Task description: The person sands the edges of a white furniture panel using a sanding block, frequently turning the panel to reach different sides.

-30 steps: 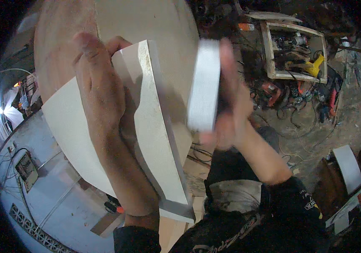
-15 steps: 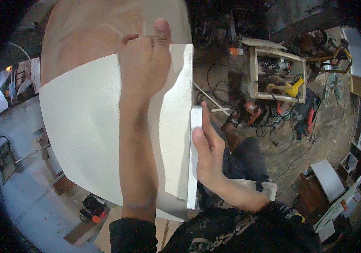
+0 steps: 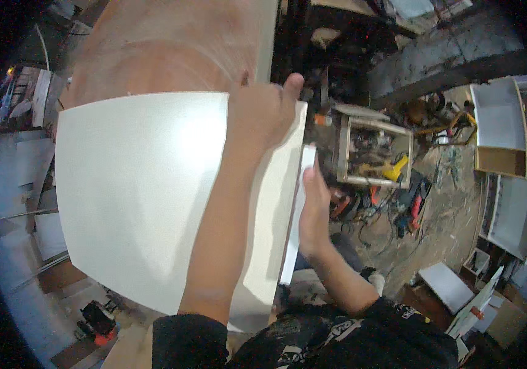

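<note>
A large white board (image 3: pixel 134 178) lies flat in front of me on a brown, dusty tabletop (image 3: pixel 153 55). My left forearm crosses it, and my left hand (image 3: pixel 260 114) is at its far right corner. The left fingers curl down over the far edge with the thumb sticking out to the right; their tips are hidden. Along the board's right side, my right hand (image 3: pixel 316 212) grips a narrow white strip (image 3: pixel 290 264) against the edge. Its thumb lies on the strip's top, while the other fingers are mostly out of sight behind it.
On the floor to the right stands a wooden crate (image 3: pixel 344 154) holding tools, including a yellow one (image 3: pixel 397 167). Cables and red-and-black tools lie beside it. White cabinet pieces (image 3: pixel 502 120) line the far right. A black-and-orange machine (image 3: pixel 99 323) sits at lower left.
The view has shifted, with the floor things now farther left. The board and both hands sit farther right in the picture. My left forearm slants more; both hands keep their places on board and strip.
</note>
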A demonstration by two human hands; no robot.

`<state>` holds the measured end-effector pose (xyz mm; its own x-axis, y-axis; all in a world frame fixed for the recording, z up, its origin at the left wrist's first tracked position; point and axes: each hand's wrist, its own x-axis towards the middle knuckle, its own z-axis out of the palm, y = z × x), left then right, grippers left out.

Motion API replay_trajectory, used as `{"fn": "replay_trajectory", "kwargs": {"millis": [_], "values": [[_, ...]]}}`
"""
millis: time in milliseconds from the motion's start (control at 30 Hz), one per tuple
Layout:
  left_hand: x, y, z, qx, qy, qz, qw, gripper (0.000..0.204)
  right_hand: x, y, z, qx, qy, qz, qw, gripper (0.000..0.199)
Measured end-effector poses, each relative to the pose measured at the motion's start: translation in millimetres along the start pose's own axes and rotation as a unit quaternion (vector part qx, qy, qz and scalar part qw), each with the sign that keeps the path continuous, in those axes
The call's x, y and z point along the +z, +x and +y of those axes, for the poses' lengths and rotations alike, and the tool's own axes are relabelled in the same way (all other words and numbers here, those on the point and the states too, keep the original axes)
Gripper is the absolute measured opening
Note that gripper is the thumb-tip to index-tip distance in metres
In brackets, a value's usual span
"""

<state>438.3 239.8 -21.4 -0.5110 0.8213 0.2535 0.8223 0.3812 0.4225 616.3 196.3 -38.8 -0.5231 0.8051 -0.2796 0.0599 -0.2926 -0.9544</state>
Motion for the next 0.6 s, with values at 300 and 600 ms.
{"fn": "replay_trajectory", "kwargs": {"millis": [300, 600], "values": [[8.1, 7.9, -17.0, -0.017, 0.016, -0.154, 0.988, 0.087, 5.3, 118.0, -18.5, 0.018, 0.237, -0.099, 0.966, 0.055], [-15.1, 6.6, 8.3, -0.036, -0.097, -0.129, 0.986, 0.093, -8.6, -7.2, -2.4, 0.04, -0.007, 0.025, 0.999, 0.067]]}}
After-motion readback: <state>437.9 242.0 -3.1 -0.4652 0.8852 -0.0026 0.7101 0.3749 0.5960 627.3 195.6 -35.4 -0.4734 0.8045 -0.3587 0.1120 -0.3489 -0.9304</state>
